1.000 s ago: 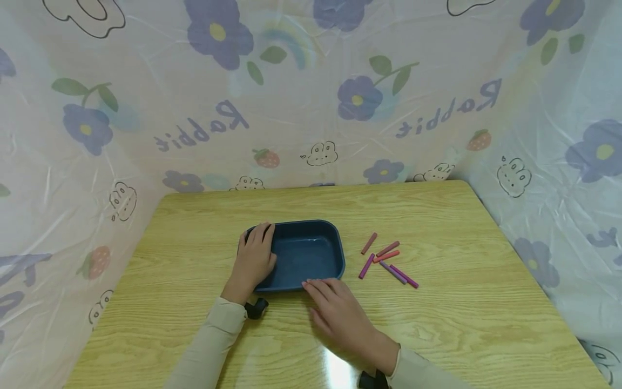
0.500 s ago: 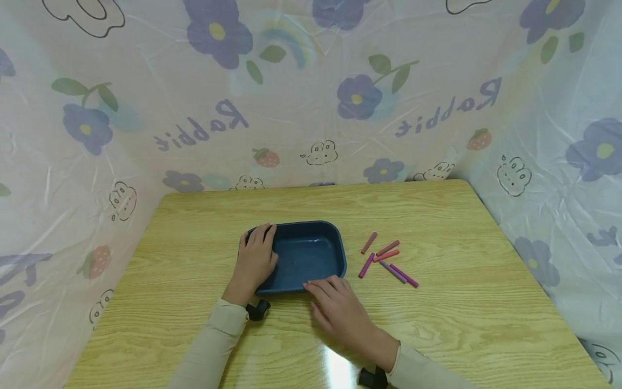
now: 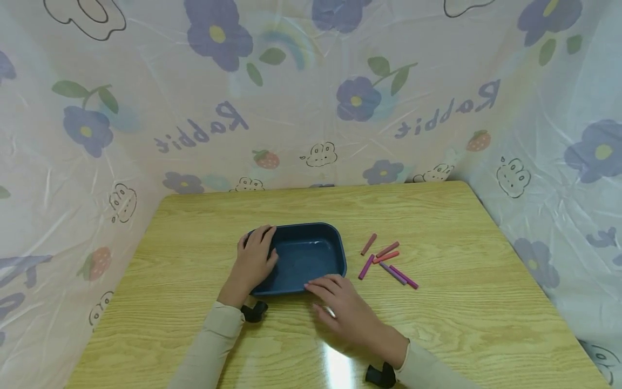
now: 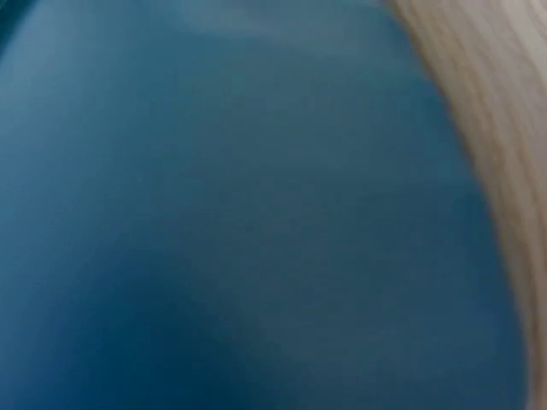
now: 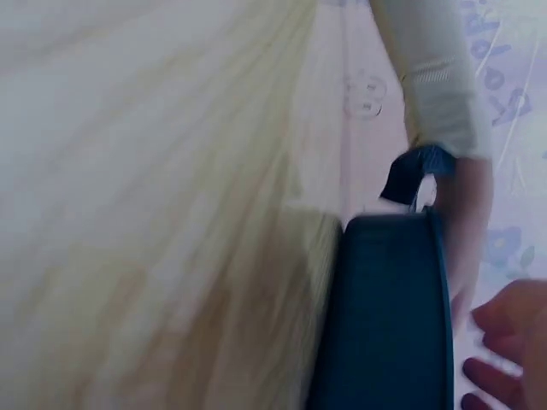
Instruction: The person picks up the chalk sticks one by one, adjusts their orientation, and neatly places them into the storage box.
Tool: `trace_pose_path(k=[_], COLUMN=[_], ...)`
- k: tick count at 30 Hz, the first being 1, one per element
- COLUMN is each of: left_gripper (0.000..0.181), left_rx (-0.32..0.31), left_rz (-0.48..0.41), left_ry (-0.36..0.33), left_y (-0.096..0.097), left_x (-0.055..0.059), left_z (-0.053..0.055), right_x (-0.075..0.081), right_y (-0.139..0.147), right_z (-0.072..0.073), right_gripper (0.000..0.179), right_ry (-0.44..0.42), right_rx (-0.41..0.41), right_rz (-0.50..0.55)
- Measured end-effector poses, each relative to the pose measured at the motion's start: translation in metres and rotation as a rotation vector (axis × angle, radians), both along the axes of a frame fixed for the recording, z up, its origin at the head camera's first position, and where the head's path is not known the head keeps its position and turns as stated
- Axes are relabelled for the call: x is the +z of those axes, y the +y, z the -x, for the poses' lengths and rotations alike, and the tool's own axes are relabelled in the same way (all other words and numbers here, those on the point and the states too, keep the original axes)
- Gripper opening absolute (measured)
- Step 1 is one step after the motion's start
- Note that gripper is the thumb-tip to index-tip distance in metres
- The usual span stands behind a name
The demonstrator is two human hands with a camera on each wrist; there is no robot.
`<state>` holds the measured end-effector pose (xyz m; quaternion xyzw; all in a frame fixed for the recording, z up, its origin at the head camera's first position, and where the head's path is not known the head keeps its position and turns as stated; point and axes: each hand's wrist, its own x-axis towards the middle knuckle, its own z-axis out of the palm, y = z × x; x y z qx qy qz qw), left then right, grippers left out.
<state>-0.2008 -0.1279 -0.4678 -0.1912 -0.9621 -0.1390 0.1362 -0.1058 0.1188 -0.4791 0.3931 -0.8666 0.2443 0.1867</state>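
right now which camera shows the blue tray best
Head view: most of the blue tray shows, inside and rim. The left wrist gives a blurred blue close-up; the right wrist, one side, cut off.

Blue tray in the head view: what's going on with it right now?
A person has both hands at the blue tray on the wooden table. The left hand lies over its left end, and the right hand has its fingertips at the near rim. Six short coloured sticks lie loose on the table to the tray's right; none shows inside it.
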Motion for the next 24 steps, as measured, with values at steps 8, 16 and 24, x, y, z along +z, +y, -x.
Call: trace_pose_path(k=[8, 16, 24], left_gripper=[0.050, 0.052, 0.061], left_rx=[-0.037, -0.125, -0.077], left_rz=[-0.080, -0.127, -0.098], left_ry=[0.047, 0.123, 0.049], left_y=[-0.014, -0.036, -0.047], left_x=[0.010, 0.011, 0.010], left_z=[-0.008, -0.028, -0.046], right_x=[0.010, 0.016, 0.011], right_y=[0.044, 0.093, 0.118], right_z=[0.014, 0.025, 0.039], right_gripper=[0.040, 0.030, 0.029], right_ry=[-0.059, -0.119, -0.131], right_rx=[-0.030, -0.119, -0.096], right_rz=[0.076, -0.028, -0.150])
